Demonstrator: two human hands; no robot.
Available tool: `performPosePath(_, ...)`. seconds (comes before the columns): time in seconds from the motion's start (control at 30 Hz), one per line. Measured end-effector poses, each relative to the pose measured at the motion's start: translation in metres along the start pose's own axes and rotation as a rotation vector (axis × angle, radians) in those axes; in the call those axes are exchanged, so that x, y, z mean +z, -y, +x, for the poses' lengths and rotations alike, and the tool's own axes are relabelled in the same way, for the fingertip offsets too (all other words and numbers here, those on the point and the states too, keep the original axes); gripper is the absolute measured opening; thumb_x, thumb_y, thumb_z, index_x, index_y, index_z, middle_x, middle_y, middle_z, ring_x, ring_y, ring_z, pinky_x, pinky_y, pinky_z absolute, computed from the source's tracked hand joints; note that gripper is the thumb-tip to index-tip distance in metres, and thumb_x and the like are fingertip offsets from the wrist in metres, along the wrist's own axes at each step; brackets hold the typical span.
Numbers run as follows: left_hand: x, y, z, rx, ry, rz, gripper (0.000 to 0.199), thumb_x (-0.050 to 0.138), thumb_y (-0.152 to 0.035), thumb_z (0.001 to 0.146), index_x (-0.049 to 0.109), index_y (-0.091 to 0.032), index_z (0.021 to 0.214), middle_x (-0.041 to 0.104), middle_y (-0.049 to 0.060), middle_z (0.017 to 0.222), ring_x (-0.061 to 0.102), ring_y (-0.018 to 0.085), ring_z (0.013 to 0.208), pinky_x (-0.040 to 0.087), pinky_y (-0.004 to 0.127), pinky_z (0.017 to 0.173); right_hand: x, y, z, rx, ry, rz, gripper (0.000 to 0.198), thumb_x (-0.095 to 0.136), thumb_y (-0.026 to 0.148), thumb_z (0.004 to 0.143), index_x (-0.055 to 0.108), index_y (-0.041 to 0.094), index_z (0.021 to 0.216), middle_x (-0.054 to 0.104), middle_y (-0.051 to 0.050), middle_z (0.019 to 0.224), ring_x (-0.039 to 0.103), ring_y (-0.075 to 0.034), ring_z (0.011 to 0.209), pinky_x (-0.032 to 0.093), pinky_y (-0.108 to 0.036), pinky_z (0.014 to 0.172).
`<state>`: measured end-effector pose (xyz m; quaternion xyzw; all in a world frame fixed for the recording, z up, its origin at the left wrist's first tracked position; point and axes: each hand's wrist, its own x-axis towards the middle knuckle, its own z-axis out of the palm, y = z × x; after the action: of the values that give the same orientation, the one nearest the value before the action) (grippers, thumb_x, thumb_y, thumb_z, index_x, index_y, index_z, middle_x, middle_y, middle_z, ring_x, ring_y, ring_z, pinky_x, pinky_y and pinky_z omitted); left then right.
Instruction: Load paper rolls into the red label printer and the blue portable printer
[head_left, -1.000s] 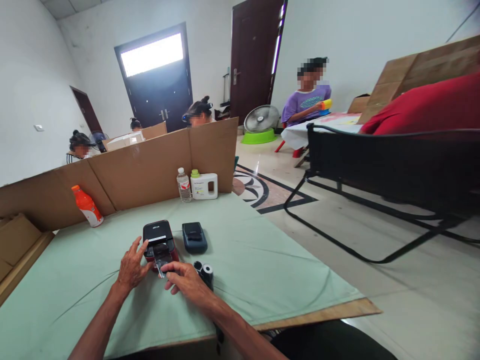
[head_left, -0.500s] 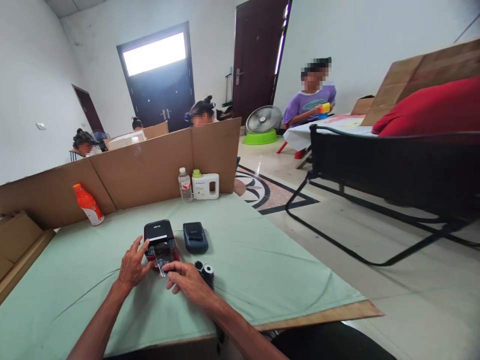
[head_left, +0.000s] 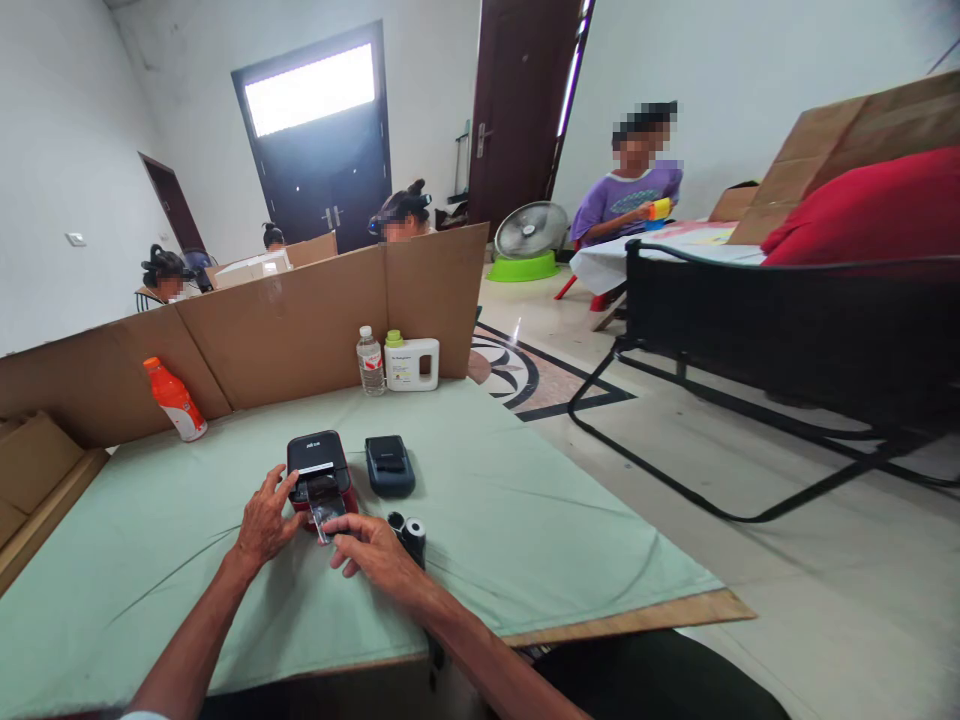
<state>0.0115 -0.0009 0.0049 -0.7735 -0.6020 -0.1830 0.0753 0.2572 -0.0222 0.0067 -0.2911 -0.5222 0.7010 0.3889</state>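
Observation:
A small black and red printer point(head_left: 315, 447) stands on the green cloth, its front facing me. A clear, shiny flap or strip of film point(head_left: 323, 502) sticks out of its front; I cannot tell which. My left hand point(head_left: 266, 515) is at the printer's left side, fingers spread, with index finger and thumb touching the casing. Thumb and fingers of my right hand point(head_left: 367, 550) pinch the lower end of the clear piece. Just beyond my right wrist are a small white-ended roll point(head_left: 414, 528) and a black item, partly hidden by the forearm.
A dark blue-black device point(head_left: 390, 466) lies right of the printer. An orange bottle point(head_left: 175, 400), a water bottle point(head_left: 370, 362) and a white jug point(head_left: 412, 364) stand along the cardboard screen point(head_left: 292, 330). Other people sit beyond. A black-framed chair point(head_left: 750, 350) is to the right.
The view has shifted slightly. My right hand stays pinched on the clear piece, its fingers a little closer to the printer. My left hand stays against the casing.

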Motion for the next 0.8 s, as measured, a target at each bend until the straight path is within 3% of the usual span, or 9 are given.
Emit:
performPosePath(0.3, -0.006, -0.006, 0.007, -0.016, 0.013, -0.03, 0.059, 0.068, -0.036, 0.089, 0.054, -0.026, 0.145, 0.046, 0.014, 0.156, 0.064, 0.031, 0.125, 0.06, 0.044, 0.095, -0.005, 0.0, -0.007, -0.01, 0.04, -0.061, 0.031, 0.071, 0.038, 0.077, 0.074, 0.02, 0.102, 0.077, -0.006, 0.106, 0.07, -0.014, 0.072, 0.052, -0.025, 0.062)
performPosePath(0.47, -0.002, -0.009, 0.003, -0.051, 0.011, -0.058, 0.066, 0.066, -0.034, 0.09, 0.045, -0.024, 0.152, 0.049, 0.014, 0.154, 0.065, 0.03, 0.125, 0.059, 0.044, 0.098, -0.022, 0.018, -0.018, -0.056, 0.064, -0.218, 0.029, 0.063, 0.034, 0.086, 0.072, 0.017, 0.107, 0.077, -0.005, 0.09, 0.067, -0.013, 0.066, 0.05, -0.026, 0.063)
performPosePath(0.6, -0.003, -0.01, 0.004, -0.036, 0.018, -0.067, 0.071, 0.066, -0.034, 0.089, 0.042, -0.023, 0.155, 0.053, 0.014, 0.151, 0.066, 0.031, 0.123, 0.06, 0.044, 0.097, -0.036, 0.041, -0.008, -0.257, -0.104, -0.538, 0.028, 0.054, 0.028, 0.094, 0.072, 0.017, 0.113, 0.075, -0.004, 0.088, 0.067, -0.016, 0.073, 0.053, -0.03, 0.073)
performPosePath(0.7, -0.005, -0.01, 0.005, -0.025, 0.012, -0.07, 0.072, 0.067, -0.034, 0.088, 0.042, -0.024, 0.155, 0.053, 0.013, 0.151, 0.067, 0.03, 0.12, 0.06, 0.042, 0.096, -0.04, 0.049, 0.011, -0.355, -0.201, -0.9, 0.034, 0.055, 0.023, 0.096, 0.069, 0.02, 0.127, 0.072, -0.008, 0.108, 0.068, -0.021, 0.098, 0.053, -0.033, 0.089)
performPosePath(0.8, -0.005, -0.01, 0.005, -0.013, 0.005, -0.057, 0.069, 0.066, -0.033, 0.089, 0.045, -0.024, 0.154, 0.053, 0.013, 0.152, 0.067, 0.03, 0.121, 0.06, 0.042, 0.097, -0.038, 0.046, 0.029, -0.343, -0.175, -1.167, 0.049, 0.059, 0.028, 0.098, 0.056, 0.023, 0.147, 0.062, -0.013, 0.134, 0.063, -0.025, 0.12, 0.053, -0.037, 0.098)
